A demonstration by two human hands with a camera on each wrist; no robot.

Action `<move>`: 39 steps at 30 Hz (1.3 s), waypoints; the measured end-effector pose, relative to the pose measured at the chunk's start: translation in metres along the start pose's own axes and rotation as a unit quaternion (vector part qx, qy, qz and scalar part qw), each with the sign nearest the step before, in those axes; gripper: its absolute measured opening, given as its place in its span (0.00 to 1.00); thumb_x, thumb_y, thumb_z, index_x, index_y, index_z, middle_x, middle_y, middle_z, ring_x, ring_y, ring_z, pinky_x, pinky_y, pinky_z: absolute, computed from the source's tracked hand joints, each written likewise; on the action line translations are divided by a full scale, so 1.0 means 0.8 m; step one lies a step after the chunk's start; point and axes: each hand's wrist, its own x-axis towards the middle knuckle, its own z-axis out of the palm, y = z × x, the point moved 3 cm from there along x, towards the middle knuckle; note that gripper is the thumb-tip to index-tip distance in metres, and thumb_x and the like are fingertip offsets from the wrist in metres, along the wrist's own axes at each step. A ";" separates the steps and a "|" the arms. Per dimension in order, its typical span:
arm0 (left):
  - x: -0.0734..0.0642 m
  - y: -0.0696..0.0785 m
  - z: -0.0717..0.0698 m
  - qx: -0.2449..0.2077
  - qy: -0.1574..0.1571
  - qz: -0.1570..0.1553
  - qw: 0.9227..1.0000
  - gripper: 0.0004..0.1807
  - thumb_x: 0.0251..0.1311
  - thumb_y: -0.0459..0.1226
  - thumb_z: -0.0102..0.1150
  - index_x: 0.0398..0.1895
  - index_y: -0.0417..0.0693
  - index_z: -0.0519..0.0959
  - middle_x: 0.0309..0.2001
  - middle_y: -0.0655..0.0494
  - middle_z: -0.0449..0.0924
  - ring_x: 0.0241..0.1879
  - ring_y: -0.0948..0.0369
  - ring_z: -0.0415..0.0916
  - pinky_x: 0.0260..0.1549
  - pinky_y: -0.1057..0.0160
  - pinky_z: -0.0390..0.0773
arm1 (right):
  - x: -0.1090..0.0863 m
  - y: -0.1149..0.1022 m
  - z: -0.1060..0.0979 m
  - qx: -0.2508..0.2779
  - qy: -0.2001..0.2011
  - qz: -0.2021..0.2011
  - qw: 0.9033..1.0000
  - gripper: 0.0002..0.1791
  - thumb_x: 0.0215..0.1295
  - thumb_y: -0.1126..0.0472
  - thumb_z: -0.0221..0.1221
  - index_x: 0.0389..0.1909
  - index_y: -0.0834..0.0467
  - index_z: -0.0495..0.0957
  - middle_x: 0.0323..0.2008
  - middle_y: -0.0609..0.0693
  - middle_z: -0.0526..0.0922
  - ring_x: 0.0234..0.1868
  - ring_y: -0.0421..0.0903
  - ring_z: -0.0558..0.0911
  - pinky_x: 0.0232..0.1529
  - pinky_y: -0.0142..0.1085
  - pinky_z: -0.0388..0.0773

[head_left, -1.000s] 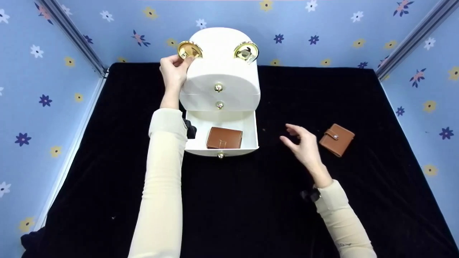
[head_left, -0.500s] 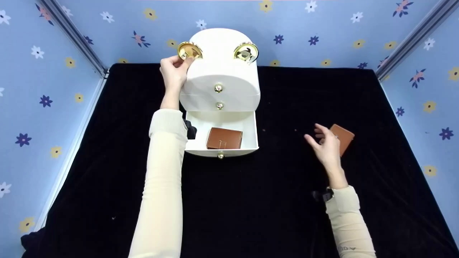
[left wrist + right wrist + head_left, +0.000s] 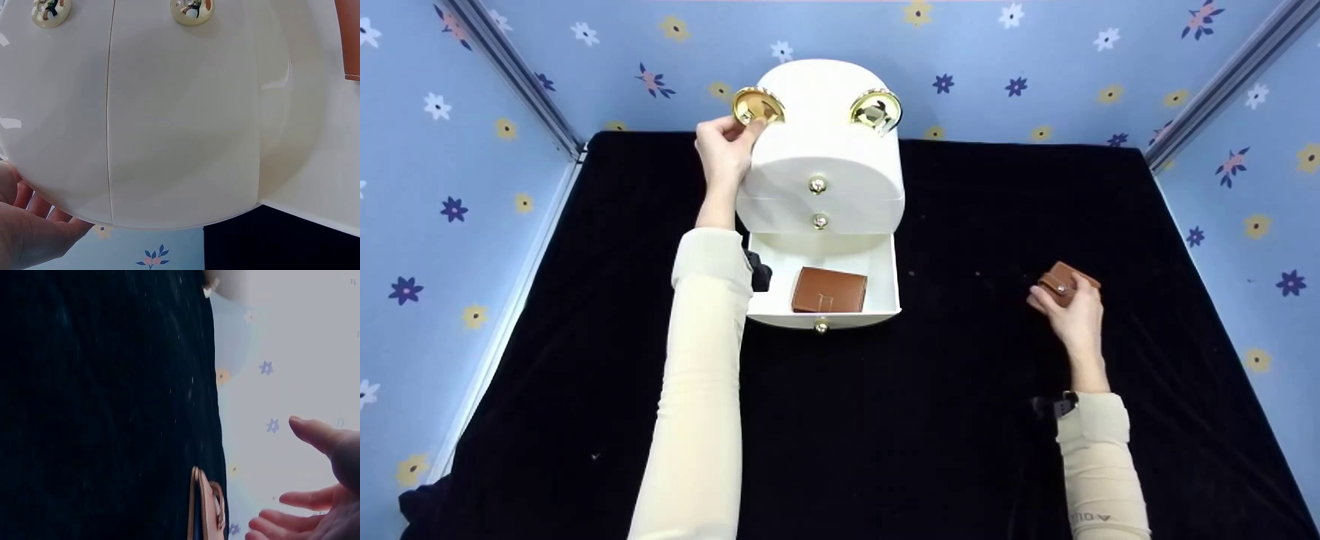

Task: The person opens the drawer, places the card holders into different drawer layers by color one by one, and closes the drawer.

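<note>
A white cabinet (image 3: 825,135) with a rounded top, gold knobs and two gold dish-shaped ornaments stands at the back. My left hand (image 3: 725,154) grips its upper left side beside the left gold ornament (image 3: 756,105); in the left wrist view the fingers (image 3: 39,207) curl against the white side. The bottom drawer (image 3: 881,289) is pulled out and holds a brown leather wallet (image 3: 831,289). At the right, my right hand (image 3: 1076,315) is spread over a second brown wallet (image 3: 1063,276) with a snap strap. The right wrist view shows thumb and fingers apart above this wallet.
Black cloth (image 3: 870,420) covers the table. Blue flowered panels (image 3: 1080,67) with metal corner posts (image 3: 1222,79) enclose the back and both sides. The two upper drawers, with gold knobs (image 3: 817,184), are closed.
My right hand has moved right, away from near the open drawer, to the strapped wallet, thumb by its left side. My left hand and the cabinet have stayed where they were.
</note>
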 end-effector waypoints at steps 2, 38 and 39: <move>0.000 0.000 0.000 0.002 0.000 0.000 1.000 0.14 0.50 0.40 0.63 0.38 0.41 0.82 0.36 0.50 0.81 0.33 0.63 0.77 0.35 0.70 0.73 | 0.003 0.007 -0.001 -0.003 -0.006 0.023 1.000 0.40 0.52 0.52 0.63 0.58 0.72 0.58 0.53 0.73 0.63 0.54 0.66 0.63 0.55 0.50 0.57; -0.001 0.001 0.000 0.002 -0.006 -0.005 1.000 0.14 0.50 0.41 0.63 0.39 0.42 0.81 0.37 0.50 0.81 0.35 0.62 0.77 0.36 0.70 0.73 | 0.049 0.039 0.022 -0.054 -0.079 0.258 0.961 0.59 0.46 0.36 0.59 0.64 0.71 0.40 0.61 0.74 0.41 0.62 0.66 0.45 0.55 0.59 0.54; -0.001 0.001 0.000 0.002 -0.006 -0.006 1.000 0.14 0.50 0.41 0.63 0.39 0.42 0.81 0.37 0.50 0.81 0.35 0.62 0.77 0.36 0.70 0.73 | 0.050 0.040 0.024 -0.056 -0.076 0.261 0.961 0.59 0.46 0.36 0.60 0.64 0.70 0.40 0.61 0.74 0.42 0.61 0.66 0.45 0.54 0.59 0.54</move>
